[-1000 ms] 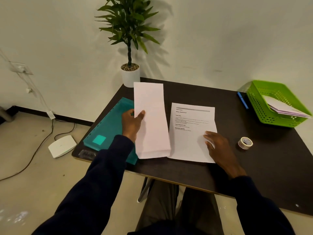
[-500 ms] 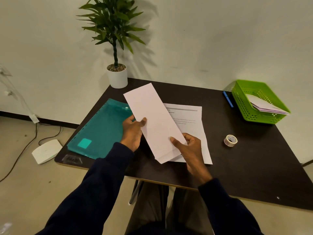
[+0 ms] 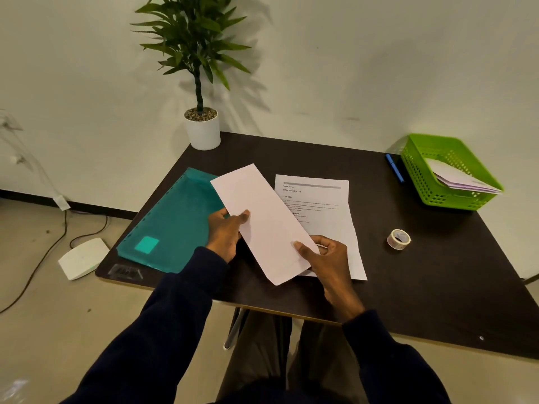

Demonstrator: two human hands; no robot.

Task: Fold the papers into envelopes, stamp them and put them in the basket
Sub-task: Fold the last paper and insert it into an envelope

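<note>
Two hands hold one folded white paper (image 3: 268, 225) at the centre of the frame, above the dark table (image 3: 437, 287). The paper is a long narrow strip, tilted so that its far end points to the upper left and its near end to the lower right.

The left hand (image 3: 226, 233) grips the strip's left long edge at about mid-length: the thumb lies on the top face, the fingers pass underneath. The right hand (image 3: 328, 258) pinches the strip near its lower end: the thumb presses on the top face, the curled fingers sit below the right edge.

A printed sheet (image 3: 323, 211) lies flat on the table just right of the strip; the strip and the right hand overlap its lower left part. A teal plastic folder (image 3: 175, 223) lies at left of centre, partly under the left hand.

A green basket (image 3: 417, 179) stands at the upper right and contains folded envelopes (image 3: 460, 179). A blue pen (image 3: 394, 167) lies just left of the basket. A tape roll (image 3: 398, 239) sits right of the printed sheet, apart from it. A potted plant (image 3: 201, 123) stands at the table's far corner, top centre.
</note>
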